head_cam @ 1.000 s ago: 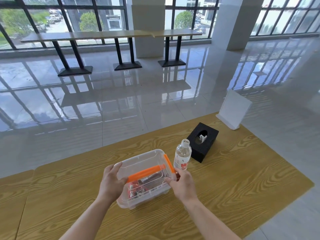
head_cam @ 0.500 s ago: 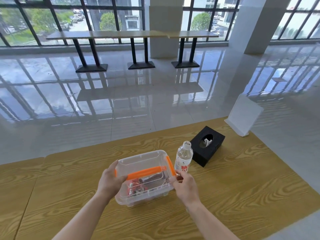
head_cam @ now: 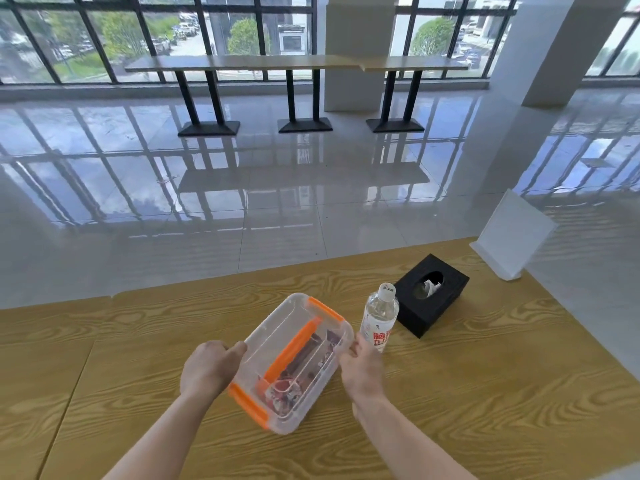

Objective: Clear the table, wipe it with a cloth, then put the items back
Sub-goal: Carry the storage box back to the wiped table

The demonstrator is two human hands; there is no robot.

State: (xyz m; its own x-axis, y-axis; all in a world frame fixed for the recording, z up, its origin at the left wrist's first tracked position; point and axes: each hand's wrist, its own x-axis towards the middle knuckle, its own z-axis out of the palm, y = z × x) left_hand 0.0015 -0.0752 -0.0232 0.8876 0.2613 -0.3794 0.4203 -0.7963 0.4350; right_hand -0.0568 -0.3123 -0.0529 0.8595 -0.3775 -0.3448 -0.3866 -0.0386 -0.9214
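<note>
A clear plastic box (head_cam: pixel 294 327) with orange latches and an orange handle sits angled on the wooden table (head_cam: pixel 485 393), with small packets inside. My left hand (head_cam: pixel 211 368) grips its left long side, thumb on the lid edge. My right hand (head_cam: pixel 362 367) grips the right side near the far corner. A clear water bottle (head_cam: pixel 379 315) with a red label stands upright just right of the box. Behind it lies a black tissue box (head_cam: pixel 433 296). A white sign holder (head_cam: pixel 512 237) stands at the table's far right corner.
The table's far edge runs behind the box, with glossy tiled floor beyond. Long high tables (head_cam: pixel 294 64) on black bases stand by the windows. A white pillar (head_cam: pixel 540 46) rises at the right. Bare wood lies to the left and near side of the box.
The box has been turned from crosswise to a diagonal, its right end swung away from me. Both hands shifted along its sides. The camera view moved closer to the table.
</note>
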